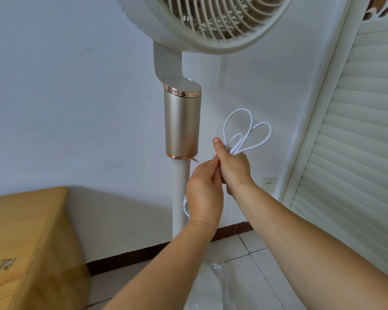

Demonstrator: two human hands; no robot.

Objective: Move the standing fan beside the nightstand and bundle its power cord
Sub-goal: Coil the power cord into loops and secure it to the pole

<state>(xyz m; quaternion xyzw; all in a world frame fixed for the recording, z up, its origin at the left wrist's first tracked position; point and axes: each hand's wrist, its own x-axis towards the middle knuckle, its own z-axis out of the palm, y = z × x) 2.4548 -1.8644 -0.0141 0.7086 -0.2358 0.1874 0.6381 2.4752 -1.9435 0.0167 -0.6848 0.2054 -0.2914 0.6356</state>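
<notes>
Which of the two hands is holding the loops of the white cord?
The right hand, the higher one, grips the power cord loops fanning above its fist; the left hand only pinches something thin beside it.

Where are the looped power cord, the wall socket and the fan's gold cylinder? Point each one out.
looped power cord (248, 133), head view, on the white loops above the right hand.
wall socket (268, 184), head view, on its face plate.
gold cylinder (181, 124), head view, mid-body.

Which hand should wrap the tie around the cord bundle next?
Probably the left hand: its fingertips already pinch something thin beside the looped cord, while the right hand is clamped on those loops.
</notes>
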